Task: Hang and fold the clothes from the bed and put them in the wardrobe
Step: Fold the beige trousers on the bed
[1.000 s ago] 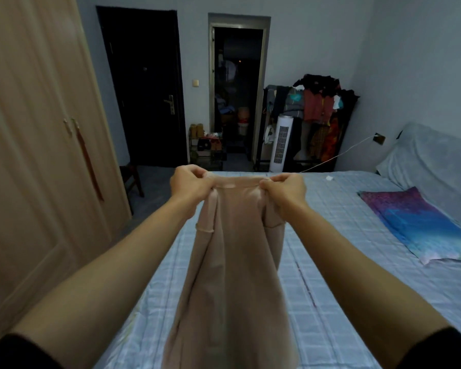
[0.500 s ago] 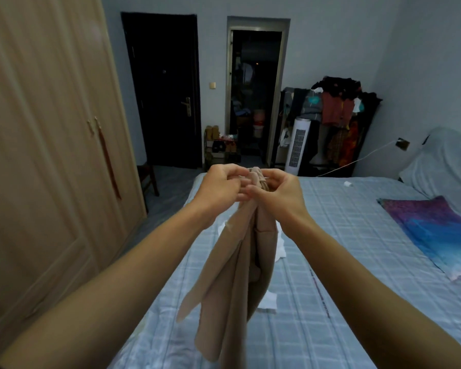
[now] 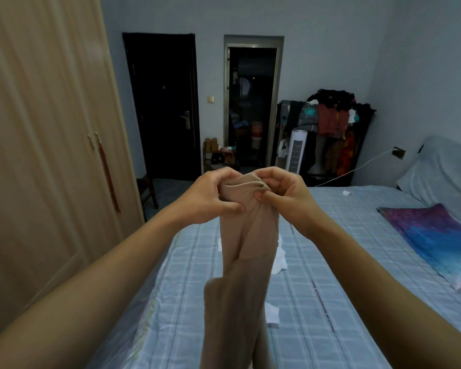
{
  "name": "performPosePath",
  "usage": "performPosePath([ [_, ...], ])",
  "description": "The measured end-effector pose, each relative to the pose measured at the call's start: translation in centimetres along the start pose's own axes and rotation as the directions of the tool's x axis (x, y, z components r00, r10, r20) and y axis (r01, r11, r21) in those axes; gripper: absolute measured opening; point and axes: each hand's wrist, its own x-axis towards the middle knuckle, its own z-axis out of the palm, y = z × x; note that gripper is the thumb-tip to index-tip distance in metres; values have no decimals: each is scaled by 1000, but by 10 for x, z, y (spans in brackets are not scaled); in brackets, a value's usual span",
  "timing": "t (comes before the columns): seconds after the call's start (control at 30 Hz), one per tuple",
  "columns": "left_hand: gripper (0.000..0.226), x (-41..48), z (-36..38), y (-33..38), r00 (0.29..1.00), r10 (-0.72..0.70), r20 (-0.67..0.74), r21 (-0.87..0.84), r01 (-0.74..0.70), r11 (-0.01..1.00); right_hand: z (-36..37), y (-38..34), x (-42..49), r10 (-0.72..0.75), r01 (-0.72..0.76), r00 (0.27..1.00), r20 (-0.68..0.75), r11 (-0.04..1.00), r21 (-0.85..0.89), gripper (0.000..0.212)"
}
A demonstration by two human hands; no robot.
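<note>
While our left hand and right hand pinch the garment, folding looks unfinished, white clothes lie on the bed, and the wardrobe is closed.

Home bedroom: bed with checked blue sheet at 5 o'clock, wooden wardrobe at 9 o'clock. Dark door at 11, open doorway at 12, loaded clothes rack at 1 o'clock.
</note>
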Motion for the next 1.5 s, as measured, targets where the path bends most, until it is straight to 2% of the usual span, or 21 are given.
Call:
performPosePath([
  [0.1, 30, 4, 2, 4, 999, 45, -29, 18, -44, 999, -6, 1, -1, -13, 13, 999, -41, 1000, 10, 27],
  [0.23, 32, 9, 9, 4, 999, 27, 34, 162, -32, 986, -11, 4, -4, -26, 29, 993, -113, 999, 26, 26],
  [0.3, 28, 11, 14, 3, 1000, 27, 2, 229, -27, 973, -13, 7, -6, -26, 32, 989, -145, 999, 37, 26],
  [0.4, 20, 15, 17, 6, 998, 41, -45, 118, -35, 992, -17, 12, -13, -24, 37, 982, -188, 997, 66, 29],
  [0.57, 26, 21, 15, 15, 998, 27, 50, -99, -22, 995, -24, 36, -38, 37, -9, 978, -205, 990, 138, 43],
  [0.7, 31, 27, 18, 20, 999, 18, 35, -176, -12, 984, -20, 65, -58, 82, -46, 972, -219, 985, 166, 34],
  [0.87, 31, 29, 16, 24, 999, 25, 37, -130, -20, 991, -6, 92, -68, 104, -69, 982, -155, 974, 216, 15],
  [1.03, 25, 25, 3, 26, 999, 44, 30, -64, -42, 997, 4, 103, -68, 152, -136, 987, -43, 958, 251, 27],
  [1.2, 29, 13, -17, 21, 999, 38, 12, -2, -38, 999, 5, 102, -53, 190, -141, 963, -194, 960, 242, 24],
  [1.33, 24, 6, -35, 11, 996, 1, -89, 65, 5, 998, -11, 84, -35, 115, -76, 952, -284, 986, 145, 16],
  [1.4, 20, 5, -40, 10, 991, 7, -133, 79, 4, 997, -23, 64, -24, 26, -2, 953, -302, 997, 82, 21],
  [1.5, 21, 7, -43, 21, 975, 54, -216, -1, -56, 998, -42, 24, -15, -97, 111, 949, -300, 993, 29, 33],
])
